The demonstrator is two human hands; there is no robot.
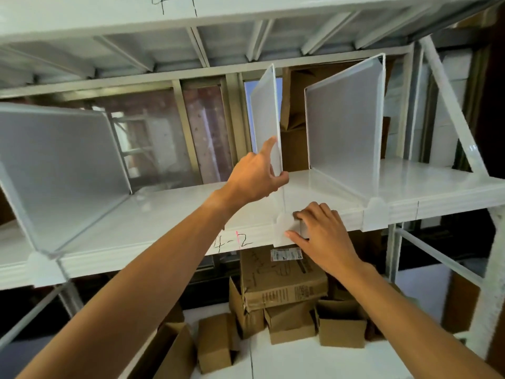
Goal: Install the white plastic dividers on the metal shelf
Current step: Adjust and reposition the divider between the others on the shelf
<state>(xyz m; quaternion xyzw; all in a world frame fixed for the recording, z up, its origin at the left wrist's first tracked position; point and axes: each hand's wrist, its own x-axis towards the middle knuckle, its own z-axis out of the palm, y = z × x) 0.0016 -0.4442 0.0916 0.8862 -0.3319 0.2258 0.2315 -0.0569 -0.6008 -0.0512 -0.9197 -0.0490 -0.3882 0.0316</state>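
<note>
Your two forearms reach up from the bottom of the view toward the metal shelf [153, 214], marked 4-2 on its front lip. Two white dividers already stand on it: one far to the left [60, 160] and one to the right [344, 124], each with a rounded clip over the front edge. Between them, nearer the right one, stands the middle divider [266, 116], the one you are fitting. Your left hand [257, 176] steadies its panel, forefinger laid up the near face and thumb hooked round the front edge. Your right hand [322, 231] has its fingers curled over the shelf lip, thumb underneath, pressing against the divider's clip [285, 228]. Below lie cardboard boxes [284, 283].

I judge the clip not yet fully seated. Push unevenly and the thin panel could flex or lean, and the clip could ride up off the lip instead of snapping on; let go early and the divider may tip toward its right neighbour
</note>
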